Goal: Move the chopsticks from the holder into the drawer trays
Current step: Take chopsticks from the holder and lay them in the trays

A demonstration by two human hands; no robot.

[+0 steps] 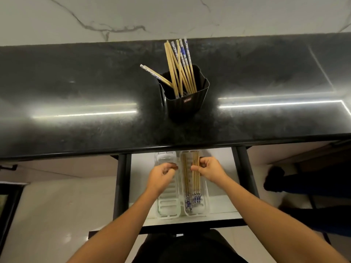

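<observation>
A black holder (187, 105) stands on the dark countertop with several bamboo chopsticks (180, 69) with blue-and-white ends sticking out of it. Below, an open drawer (222, 215) carries two clear trays. In the right tray (204, 211) lie several chopsticks (187, 188). The left tray (167, 205) has none that I can see. My right hand (209, 170) pinches a bundle of chopsticks (196, 182) lying in the right tray. Over the left tray hovers my left hand (161, 177), fingers curled, holding nothing I can make out.
The glossy black countertop (76, 111) overhangs the back of the drawer. A marble wall (114, 16) rises behind it. The drawer's black frame rails (121, 186) run on both sides. Dark shoes and legs of a person (284, 183) stand on the floor at right.
</observation>
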